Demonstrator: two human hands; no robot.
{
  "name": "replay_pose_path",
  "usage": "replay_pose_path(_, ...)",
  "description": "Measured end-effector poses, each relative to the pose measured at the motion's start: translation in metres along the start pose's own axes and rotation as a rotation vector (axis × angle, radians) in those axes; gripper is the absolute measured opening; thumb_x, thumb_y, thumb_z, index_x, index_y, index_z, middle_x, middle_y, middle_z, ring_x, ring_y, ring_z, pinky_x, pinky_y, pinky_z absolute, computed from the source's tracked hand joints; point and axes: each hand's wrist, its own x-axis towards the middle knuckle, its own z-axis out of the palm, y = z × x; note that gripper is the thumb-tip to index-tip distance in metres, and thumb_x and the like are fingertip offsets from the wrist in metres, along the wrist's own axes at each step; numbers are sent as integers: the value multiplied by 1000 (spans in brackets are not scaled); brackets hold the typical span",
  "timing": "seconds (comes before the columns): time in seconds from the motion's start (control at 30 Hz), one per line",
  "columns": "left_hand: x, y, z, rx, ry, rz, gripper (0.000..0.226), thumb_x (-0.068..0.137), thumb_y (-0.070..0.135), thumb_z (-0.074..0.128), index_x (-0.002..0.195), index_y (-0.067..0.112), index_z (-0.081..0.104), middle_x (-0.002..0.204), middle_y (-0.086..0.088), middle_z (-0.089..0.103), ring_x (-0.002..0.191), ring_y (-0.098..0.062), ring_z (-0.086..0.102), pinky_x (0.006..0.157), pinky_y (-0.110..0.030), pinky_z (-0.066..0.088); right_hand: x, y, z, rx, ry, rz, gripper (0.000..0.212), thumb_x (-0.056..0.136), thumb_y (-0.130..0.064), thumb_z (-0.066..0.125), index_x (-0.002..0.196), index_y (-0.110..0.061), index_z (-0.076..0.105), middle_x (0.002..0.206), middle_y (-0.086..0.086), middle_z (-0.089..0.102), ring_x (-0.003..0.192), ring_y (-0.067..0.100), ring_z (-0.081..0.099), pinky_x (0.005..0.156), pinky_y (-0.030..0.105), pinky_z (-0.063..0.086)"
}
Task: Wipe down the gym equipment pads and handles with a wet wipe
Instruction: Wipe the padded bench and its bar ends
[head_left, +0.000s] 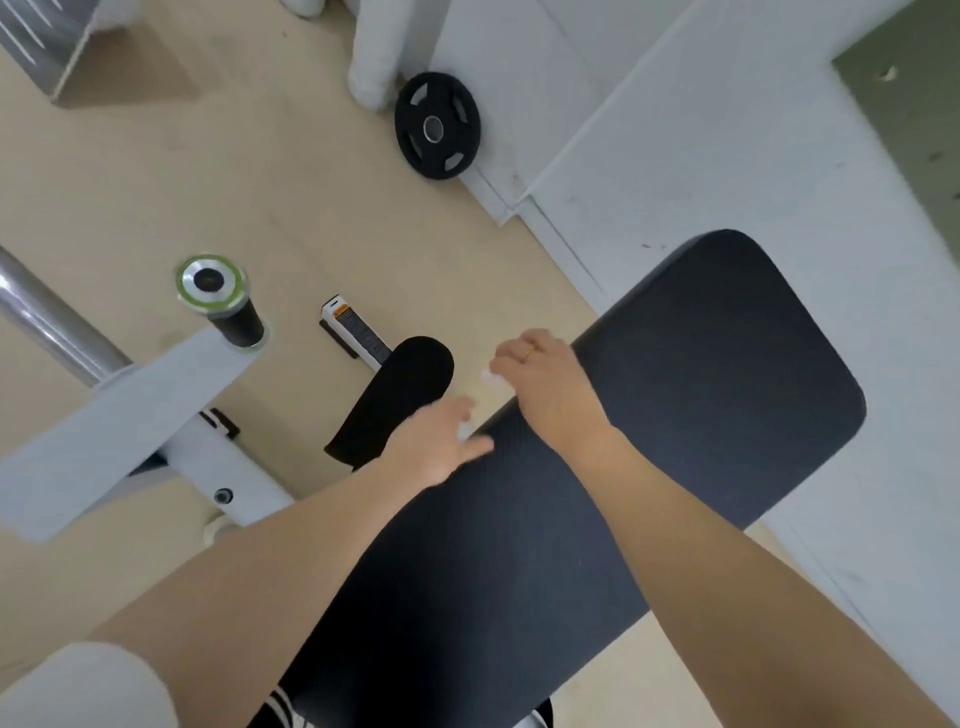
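A large dark padded bench pad (675, 405) fills the middle and right of the view. My right hand (545, 379) hovers over the pad's left edge, fingers curled, with a small bit of white wipe (488, 375) showing at its fingertips. My left hand (439, 447) sits at the same edge just below, blurred, with a white scrap (464, 430) near its fingers. Whether the left hand grips the wipe is unclear. A black roller pad (400, 395) lies left of the hands. A black handle with a silver and green end cap (213, 286) stands further left.
A black weight plate (436, 126) leans against the white wall (727, 156) at the back. A white machine frame (156, 395) and a chrome bar (47, 317) cross the left side. The floor (260, 182) is beige. A labelled white post (356, 332) lies beyond the roller.
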Motion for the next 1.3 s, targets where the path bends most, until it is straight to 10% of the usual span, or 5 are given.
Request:
replay_pose_path(0.13, 4, -15, 12, 44, -87, 13, 46, 91, 38, 52, 133, 20, 46, 129, 0, 57, 116, -19, 55, 95, -33, 45, -1, 2, 25, -43, -518, -131, 27, 77, 5, 56, 101, -3, 63, 100, 13, 64, 97, 32, 54, 79, 39, 46)
replay_pose_path(0.4, 14, -26, 7, -53, -124, -23, 39, 86, 42, 58, 122, 26, 58, 112, 3, 66, 100, -15, 60, 87, -34, 49, -6, 26, 19, -24, -437, -274, 23, 53, -1, 77, 71, -12, 69, 64, 2, 65, 65, 25, 63, 61, 27, 52)
replay_pose_path(0.6, 21, -25, 0, -63, -172, -32, 45, 83, 40, 64, 124, 24, 57, 120, 4, 62, 104, -14, 58, 91, -34, 48, 6, 74, -11, -174, -299, 46, 20, 55, 8, 66, 70, -6, 66, 64, 9, 66, 65, 30, 62, 79, 38, 52)
replay_pose_path(0.97, 35, 10, 7, -300, -37, 51, 39, 89, 28, 59, 127, 19, 54, 116, 8, 58, 98, -7, 54, 85, -18, 40, -13, 51, 17, -121, -251, -248, 22, 58, -3, 66, 78, -13, 68, 66, 1, 67, 74, 24, 64, 99, 38, 44)
replay_pose_path(1.3, 79, 92, -15, -377, 25, 145, 36, 90, 24, 59, 126, 21, 55, 111, 11, 53, 102, -11, 54, 90, -24, 42, 22, 152, -52, -238, -89, 273, 16, 57, 13, 60, 62, -2, 56, 57, 16, 59, 69, 36, 62, 80, 41, 51)
